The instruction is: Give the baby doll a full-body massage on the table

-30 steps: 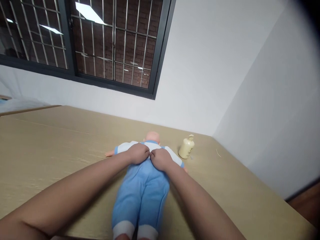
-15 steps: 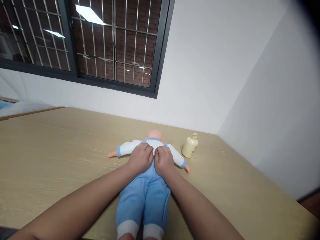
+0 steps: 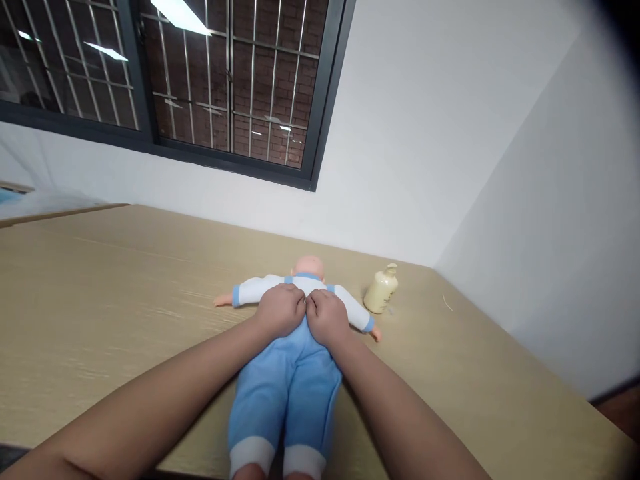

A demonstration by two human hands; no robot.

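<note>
A baby doll [image 3: 293,390] lies face down, its arms spread out to the sides and its legs toward me. It wears a blue and white outfit, and the bald back of its head faces up. My left hand [image 3: 281,310] is closed against the left side of the doll's upper back, fingers curled in at the outfit. Beside it, knuckles nearly touching, my right hand [image 3: 327,317] is closed the same way on the right side. The fingertips of both hands are hidden, so how much cloth they pinch does not show.
A cream pump bottle [image 3: 381,290] stands right of the doll on the wooden table [image 3: 450,373]. A thin strand [image 3: 447,303] lies farther right. The white wall [image 3: 400,133] and a barred window [image 3: 225,87] rise behind the table. Clear plastic [image 3: 55,200] shows at far left.
Both hands stay closed on the doll's back, and the small gap between them has narrowed. The camera view has shifted slightly. The doll and bottle keep their places on the table.
</note>
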